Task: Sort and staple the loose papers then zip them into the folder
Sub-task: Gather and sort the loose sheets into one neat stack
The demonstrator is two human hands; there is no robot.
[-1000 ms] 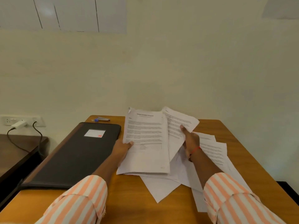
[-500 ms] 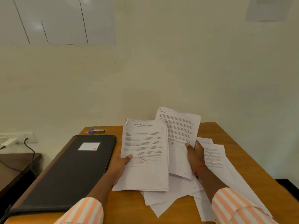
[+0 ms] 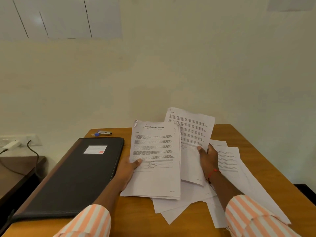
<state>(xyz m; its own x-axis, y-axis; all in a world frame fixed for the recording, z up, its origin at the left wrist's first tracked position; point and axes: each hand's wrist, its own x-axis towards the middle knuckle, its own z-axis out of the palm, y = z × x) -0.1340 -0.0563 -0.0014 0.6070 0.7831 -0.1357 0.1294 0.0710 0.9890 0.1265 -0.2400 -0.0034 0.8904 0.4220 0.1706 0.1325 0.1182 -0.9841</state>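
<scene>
On the brown wooden table [image 3: 239,134], left hand [image 3: 128,166] gripped the white titled transcript page [image 3: 155,151] while right hand [image 3: 207,158], gripping a second white printed page [image 3: 189,130], had raised it off the scattered loose papers [image 3: 227,158]; sorting underway, flat black folder [image 3: 77,177] at left unopened.

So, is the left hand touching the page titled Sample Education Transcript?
Touching. The head view shows the left hand gripping the transcript page, its thumb lying on the printed side.

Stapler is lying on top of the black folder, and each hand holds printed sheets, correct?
No. In the head view the stapler lies on the table beyond the folder, not on it. The left hand and right hand do hold printed sheets.
</scene>
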